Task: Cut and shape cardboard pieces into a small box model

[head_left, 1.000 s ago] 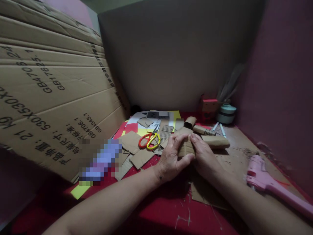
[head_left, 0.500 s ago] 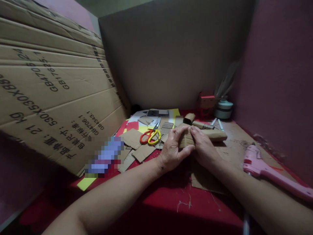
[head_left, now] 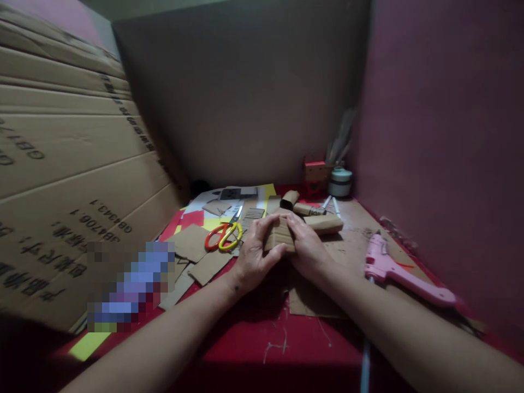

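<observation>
Between my hands, just above the table, is a small folded cardboard piece [head_left: 280,236] with ridged faces. My left hand [head_left: 257,248] grips its left side, thumb along the lower front edge and fingers over the top. On the other side my right hand [head_left: 308,245] presses the right face, its fingers partly hidden behind the piece. Left of my hands lie scissors [head_left: 224,236] with one red and one yellow handle. Flat cardboard scraps [head_left: 209,268] spread out beside them. A longer cardboard form [head_left: 325,224] rests just beyond my right hand.
A pink glue gun [head_left: 403,273] lies at the right, with a glue stick [head_left: 365,360] below it. Cardboard tubes [head_left: 309,209], a pale blue jar [head_left: 340,182] and a small red-topped box [head_left: 315,172] stand farther back. A large printed carton [head_left: 77,180] leans on the left.
The view has turned right, so everything appears shifted left. Both hands still hold the cardboard piece, and its ridged face now shows more plainly between them.
</observation>
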Tool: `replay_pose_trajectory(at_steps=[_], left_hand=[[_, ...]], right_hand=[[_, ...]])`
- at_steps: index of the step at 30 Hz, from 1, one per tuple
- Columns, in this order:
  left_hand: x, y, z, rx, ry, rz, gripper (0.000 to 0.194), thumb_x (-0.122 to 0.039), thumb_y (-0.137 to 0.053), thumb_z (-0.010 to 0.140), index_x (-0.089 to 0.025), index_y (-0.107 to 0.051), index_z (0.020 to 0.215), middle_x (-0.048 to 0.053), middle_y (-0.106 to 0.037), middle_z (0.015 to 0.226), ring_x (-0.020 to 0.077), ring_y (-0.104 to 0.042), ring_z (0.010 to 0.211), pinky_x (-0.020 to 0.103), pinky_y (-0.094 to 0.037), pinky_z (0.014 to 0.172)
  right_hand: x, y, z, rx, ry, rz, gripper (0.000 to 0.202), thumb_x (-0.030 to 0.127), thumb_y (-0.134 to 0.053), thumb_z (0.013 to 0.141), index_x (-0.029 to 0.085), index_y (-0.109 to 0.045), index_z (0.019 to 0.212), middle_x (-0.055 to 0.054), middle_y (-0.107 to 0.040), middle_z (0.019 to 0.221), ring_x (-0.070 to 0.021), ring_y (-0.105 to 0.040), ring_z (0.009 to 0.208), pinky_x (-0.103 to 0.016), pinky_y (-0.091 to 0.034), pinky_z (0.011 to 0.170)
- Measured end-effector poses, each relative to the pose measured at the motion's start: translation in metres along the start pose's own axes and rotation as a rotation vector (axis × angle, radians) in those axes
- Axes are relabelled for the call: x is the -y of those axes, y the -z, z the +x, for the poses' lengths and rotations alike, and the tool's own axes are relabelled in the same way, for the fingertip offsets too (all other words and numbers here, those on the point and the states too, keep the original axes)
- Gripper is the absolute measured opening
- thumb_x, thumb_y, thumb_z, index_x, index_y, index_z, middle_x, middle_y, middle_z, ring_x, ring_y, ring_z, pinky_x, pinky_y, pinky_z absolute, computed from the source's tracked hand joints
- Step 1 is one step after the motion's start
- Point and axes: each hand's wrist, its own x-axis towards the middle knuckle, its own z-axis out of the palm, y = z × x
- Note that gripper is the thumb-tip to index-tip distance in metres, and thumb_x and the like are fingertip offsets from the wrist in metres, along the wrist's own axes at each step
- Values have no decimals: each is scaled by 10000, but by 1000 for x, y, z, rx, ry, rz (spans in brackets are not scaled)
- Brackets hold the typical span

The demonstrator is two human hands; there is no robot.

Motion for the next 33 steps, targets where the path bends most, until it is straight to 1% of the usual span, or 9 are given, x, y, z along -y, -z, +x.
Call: replay_pose_trajectory(at_steps=[5,8,11,13,17,20,23,27,33], left_hand=[[5,4,4,27,36,-26,478,-345,-492,846,-276,-363,1301,49,-432,1262,238,-432,1149,399,-333,994],[5,7,4,21,53,-15,494,-350,-496,841,-269,-350,1306,56,-429,1252,239,-440,1124,411,-343,986],[5,10,4,14,67,-24,498,-350,-494,841,-279,-340,1309,57,-424,1255,241,-441,1115,422,-347,983],[5,11,4,12,75,-37,503,-346,-496,839,-281,-334,1310,59,-423,1260,245,-442,1115,431,-350,983],[6,12,4,-5,64,-66,500,-337,-492,843,-287,-327,1312,56,-427,1256,247,-451,1109,435,-366,975],[6,12,2,-24,27,-43,502,-324,-501,842,-304,-326,1312,51,-411,1252,248,-436,1124,433,-362,981],[7,13,0,-45,3,-28,516,-319,-514,837,-315,-325,1316,52,-389,1268,250,-415,1149,437,-341,1004],[5,11,-2,-47,-8,13,542,-285,-526,835,-326,-312,1330,44,-379,1304,247,-383,1192,434,-311,1035],[0,9,1,-5,-36,5,536,-269,-506,843,-307,-292,1332,57,-394,1293,250,-396,1199,438,-339,1022]], right_hand=[[12,-6,1,-14,-118,297,157,304,-625,714,225,-642,849,0,-640,896,-183,-575,922,-319,-432,890],[22,-7,1,-6,-252,432,208,234,-624,711,231,-632,919,16,-661,819,-174,-600,832,-315,-459,828],[26,-7,3,-60,-339,514,149,174,-588,732,213,-643,865,7,-669,787,-170,-607,828,-309,-459,836],[28,-7,4,-43,-406,555,96,229,-559,791,194,-641,826,-16,-668,779,-184,-609,851,-333,-457,855],[31,-7,5,103,-502,651,383,455,-405,901,159,-605,1039,-82,-666,958,-222,-595,970,-418,-439,904],[34,-7,2,175,-500,685,521,551,-342,902,161,-538,1188,-93,-632,1094,-224,-561,1058,-424,-410,950],[33,-7,0,200,-471,667,524,582,-413,867,187,-563,1177,-61,-582,1207,-210,-512,1131,-362,-372,996],[29,-8,-4,211,-404,585,461,459,-617,800,266,-545,1211,7,-508,1305,-176,-483,1160,-297,-351,1003],[23,-8,-7,201,-337,473,492,359,-657,789,270,-490,1243,-29,-460,1330,-155,-558,1033,-296,-397,936]])
